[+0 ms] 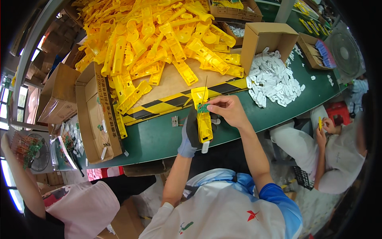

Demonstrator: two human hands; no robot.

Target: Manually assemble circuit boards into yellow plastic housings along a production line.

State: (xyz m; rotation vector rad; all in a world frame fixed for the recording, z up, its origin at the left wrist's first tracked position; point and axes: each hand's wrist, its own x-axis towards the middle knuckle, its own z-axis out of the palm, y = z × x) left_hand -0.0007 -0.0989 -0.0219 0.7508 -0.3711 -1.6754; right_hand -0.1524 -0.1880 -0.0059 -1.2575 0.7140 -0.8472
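Long, hollow yellow plastic shell [205, 129] is over the green bench [155, 146], gripped in the gloved left hand [191, 131]. Bare right hand [230, 112]: fingers pinch a flat green circuit board [203, 108] over it. Far: tangled yellow mouldings [147, 44]; right, heaped white pieces [274, 77].

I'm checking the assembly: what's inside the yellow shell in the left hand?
A green circuit board, pinched by the right hand, is over the middle of the yellow shell; whether it is seated can't be told. The board covers whatever is beneath it.
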